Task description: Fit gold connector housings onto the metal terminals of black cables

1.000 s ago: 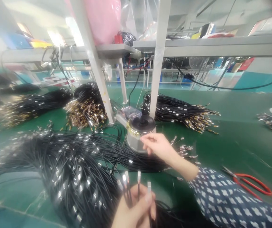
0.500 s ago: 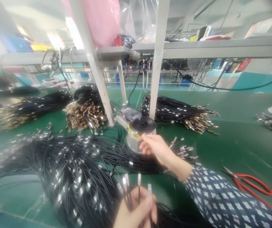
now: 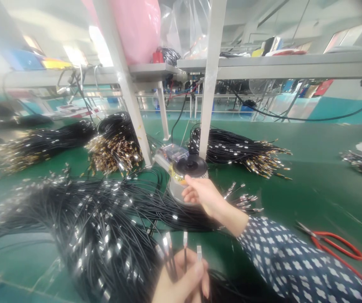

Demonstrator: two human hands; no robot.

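Green bench (image 3: 313, 185), room rightward | left hand (image 3: 181, 287) clamps cable ends (image 3: 184, 240) | right hand (image 3: 203, 195) fingers at dispenser (image 3: 192, 165) rim, unclear

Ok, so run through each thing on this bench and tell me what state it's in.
left hand: closed around cable ends, which point up.
right hand: touching the front rim of the tape dispenser; grip unclear.
tape dispenser: upright on the green mat.
red-handled pliers: lying flat, untouched.
big cable pile: loose, spread out.
cable bundle: gathered, lying behind the dispenser.
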